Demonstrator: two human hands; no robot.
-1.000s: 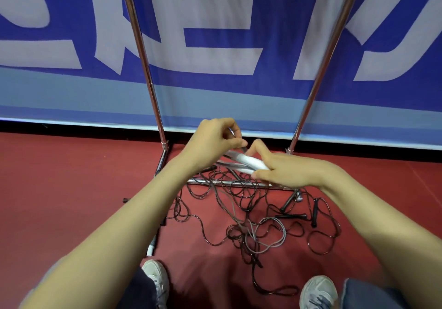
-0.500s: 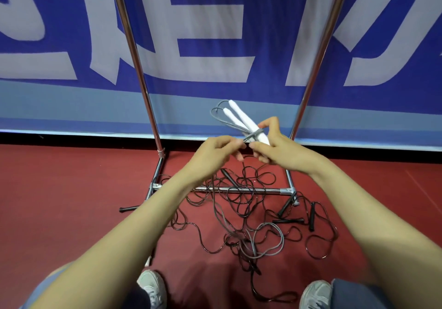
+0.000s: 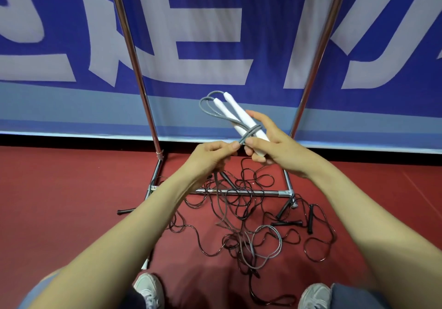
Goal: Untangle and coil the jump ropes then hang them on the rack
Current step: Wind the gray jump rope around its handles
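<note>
Two white handles [image 3: 235,113] are held together in the right hand [image 3: 279,150], tips pointed up. The gray rope [image 3: 250,132] is wound around them, and its cord is pinched by the left hand [image 3: 210,159], just beside the right one. The rest of it is seen hanging down into black ropes [image 3: 244,213] tangled on the red floor [image 3: 71,201], across the bottom bar of the rack [image 3: 134,52]

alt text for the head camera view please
The right hand holds two white handles together while the left hand pinches the grey cord wrapped round them. Below, tangled black ropes lie on the red floor across the base of a metal rack.
</note>
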